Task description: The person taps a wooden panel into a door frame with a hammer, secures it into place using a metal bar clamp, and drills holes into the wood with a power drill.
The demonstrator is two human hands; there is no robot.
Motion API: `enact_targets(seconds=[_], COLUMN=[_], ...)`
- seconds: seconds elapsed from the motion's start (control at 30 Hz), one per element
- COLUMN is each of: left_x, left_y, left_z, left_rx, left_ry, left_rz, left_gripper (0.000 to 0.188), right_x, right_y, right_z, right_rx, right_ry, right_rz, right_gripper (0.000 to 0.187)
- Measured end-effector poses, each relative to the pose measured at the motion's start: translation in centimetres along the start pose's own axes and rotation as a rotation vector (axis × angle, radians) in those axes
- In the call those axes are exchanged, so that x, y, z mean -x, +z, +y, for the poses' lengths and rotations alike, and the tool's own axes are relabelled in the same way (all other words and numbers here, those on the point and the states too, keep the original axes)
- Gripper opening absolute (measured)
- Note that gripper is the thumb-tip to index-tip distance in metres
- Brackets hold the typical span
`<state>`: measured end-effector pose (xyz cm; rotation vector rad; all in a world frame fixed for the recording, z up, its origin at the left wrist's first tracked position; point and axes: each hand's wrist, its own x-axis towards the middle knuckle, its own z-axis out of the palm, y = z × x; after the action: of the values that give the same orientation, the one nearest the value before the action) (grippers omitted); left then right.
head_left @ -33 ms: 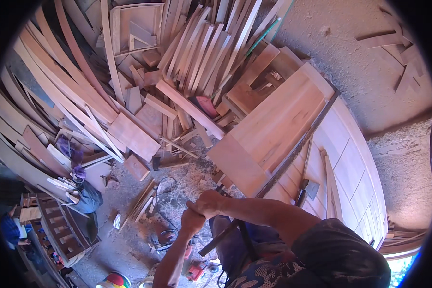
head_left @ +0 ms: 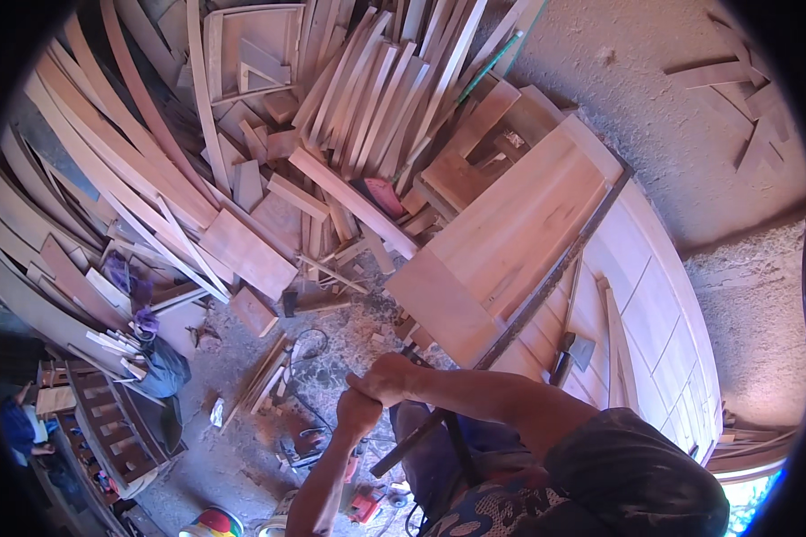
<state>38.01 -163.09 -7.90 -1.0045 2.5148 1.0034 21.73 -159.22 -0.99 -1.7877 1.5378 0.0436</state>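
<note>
My left hand (head_left: 359,413) and my right hand (head_left: 391,380) are closed and pressed together in front of my body. Whatever their fingers wrap round is hidden. Dark metal (head_left: 412,354) shows just beyond my right hand. A long dark bar (head_left: 546,282), like that of a bar clamp, crosses the wooden panel (head_left: 510,242) slantwise and ends beside my right forearm. The panel is pale reddish wood with a broad crosspiece at its near left end.
A tool with a broad metal head (head_left: 579,351) rests on the paler panelled wood (head_left: 663,268) at right. Loose strips (head_left: 376,107) and boards (head_left: 246,251) are piled ahead and left. A cable (head_left: 309,345) and a red power tool (head_left: 364,507) lie on the floor. Another person (head_left: 20,425) is far left.
</note>
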Motion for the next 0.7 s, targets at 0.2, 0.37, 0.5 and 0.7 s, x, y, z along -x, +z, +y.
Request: enact_targets(seconds=[0.2, 0.37, 0.5, 0.7], left_x=[-1.1, -1.7, -0.7, 2.7], left_y=[1.0, 0.5, -1.9, -4.3], left_z=[-0.7, -2.9, 1.6, 4.4], left_rx=[-0.049, -0.118, 0.023, -0.131], left_ry=[0.009, 0.053, 0.045, 0.020], left_rz=[-0.112, -0.145, -0.085, 0.133], left_gripper=[0.053, 0.035, 0.028, 0.052], right_x=[0.3, 2.3, 9.0, 23.8], right_y=[1.7, 0.0, 2.3, 6.8], right_z=[0.0, -1.7, -0.5, 1.6], right_rx=[-0.146, -0.084, 0.046, -0.059], right_ry=[0.171, 0.077, 0.025, 0.319], right_rz=[0.142, 0.255, 0.646, 0.907], right_gripper=[0.057, 0.037, 0.057, 0.062])
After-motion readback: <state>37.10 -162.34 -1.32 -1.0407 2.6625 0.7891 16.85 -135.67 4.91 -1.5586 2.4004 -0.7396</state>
